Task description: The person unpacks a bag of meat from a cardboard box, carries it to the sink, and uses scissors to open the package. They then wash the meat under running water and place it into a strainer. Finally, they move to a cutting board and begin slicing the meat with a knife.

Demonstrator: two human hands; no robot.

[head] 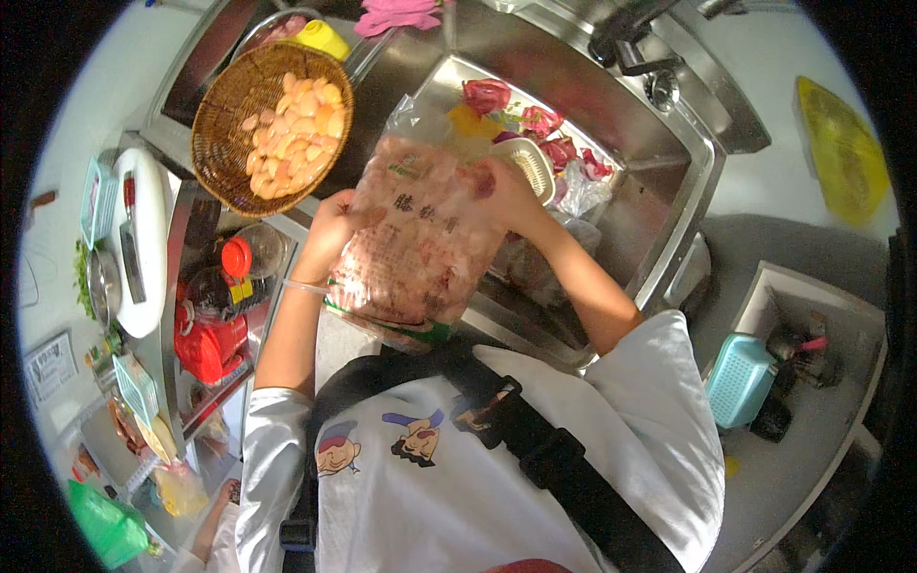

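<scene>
A large clear plastic bag of pinkish raw meat pieces (423, 243), printed with writing and a green band, hangs in front of my chest. My left hand (344, 229) grips its left edge. At its upper right side, my right hand (501, 193) holds the bag, the fingers partly hidden by the plastic. Up and left of the bag, a brown wicker basket (215, 150) contains many pale orange, oval pieces of food (297, 140). Behind the bag, a steel sink (659, 193) holds reddish-purple leafy pieces (487, 95), a cream plastic basket (534, 161) and crumpled clear plastic (584, 190).
Pink gloves (397, 14) lie on the sink's far edge, with a faucet (630, 54) at upper right. At left, a cleaver (131, 261) rests on a white cutting board (154, 215) above red containers (208, 344). Another person's arm (211, 526) shows at lower left.
</scene>
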